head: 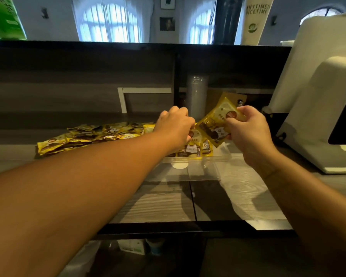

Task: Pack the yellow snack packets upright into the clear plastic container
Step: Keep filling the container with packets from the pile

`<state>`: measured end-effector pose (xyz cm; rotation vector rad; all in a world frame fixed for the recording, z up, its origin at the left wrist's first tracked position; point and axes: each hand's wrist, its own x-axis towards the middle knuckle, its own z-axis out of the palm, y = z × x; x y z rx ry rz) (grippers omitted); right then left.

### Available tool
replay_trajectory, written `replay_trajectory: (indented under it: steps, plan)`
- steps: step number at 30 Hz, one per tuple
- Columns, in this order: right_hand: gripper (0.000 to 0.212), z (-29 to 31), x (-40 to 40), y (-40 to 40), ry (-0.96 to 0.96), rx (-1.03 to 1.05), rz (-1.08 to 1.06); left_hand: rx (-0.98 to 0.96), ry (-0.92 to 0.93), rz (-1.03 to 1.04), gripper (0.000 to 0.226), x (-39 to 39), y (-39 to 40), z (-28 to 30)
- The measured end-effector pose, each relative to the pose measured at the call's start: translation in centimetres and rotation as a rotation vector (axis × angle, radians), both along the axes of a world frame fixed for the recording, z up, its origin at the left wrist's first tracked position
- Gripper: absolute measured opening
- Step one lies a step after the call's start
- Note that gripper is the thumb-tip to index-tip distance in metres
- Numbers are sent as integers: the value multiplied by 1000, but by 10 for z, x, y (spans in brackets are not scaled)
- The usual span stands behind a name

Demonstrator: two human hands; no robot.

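Note:
My right hand [248, 130] grips a yellow snack packet [218, 122], tilted, above the far end of the clear plastic container [198, 168]. Several yellow packets [196, 148] stand upright in that far end. My left hand [174, 126] reaches over them with curled fingers on their tops; whether it pinches one is hidden by the hand itself. A loose pile of yellow packets [84, 136] lies on the counter to the left of the container.
A large white machine [318, 96] stands at the right, close to the container. A stack of clear cups [197, 92] and a brown box [216, 96] sit behind it against the dark back panel. The wood-grain counter edge [188, 224] runs across the front.

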<state>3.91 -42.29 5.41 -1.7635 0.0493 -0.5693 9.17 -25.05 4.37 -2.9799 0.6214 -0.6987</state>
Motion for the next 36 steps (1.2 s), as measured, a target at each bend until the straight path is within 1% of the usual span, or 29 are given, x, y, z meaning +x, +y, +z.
replay_trajectory:
  steps: [3,5,7,9,10,12,15,18,20,23,26,27,30,33,36]
  plan:
    - [30,-1,7,0,22,-169,-11,-96,81,-22,54,5,4,-2]
    - [38,1,14,1,46,-292,3,-61,179,-20,65,6,8,2]
    - [35,3,21,3,73,-440,55,8,271,-2,84,6,13,4]
    - [25,3,27,4,85,-616,96,62,304,17,101,6,16,4]
    - [20,2,30,4,78,-715,93,70,298,17,103,6,16,2]
    - [18,-1,36,4,45,-896,55,50,267,1,94,8,16,-1]
    - [32,-5,43,6,32,-1061,16,13,235,-14,85,10,16,-4]
    - [43,-7,51,13,75,-1225,-6,5,218,-17,78,12,15,-7]
    - [48,-6,57,18,111,-1275,1,5,210,-10,76,13,15,-7]
    - [54,-7,63,23,128,-1281,21,22,208,0,74,14,14,-6]
    - [71,-9,67,29,117,-1399,94,45,204,24,72,14,12,-7]
    - [75,-9,68,32,142,-1428,123,50,210,27,73,14,12,-7]
    - [73,-6,69,37,249,-1400,151,38,248,2,78,14,14,-3]
    - [70,-3,62,42,302,-1377,147,-63,259,-33,80,7,24,1]
    - [70,5,52,53,291,-1352,111,-274,185,-55,67,-5,45,9]
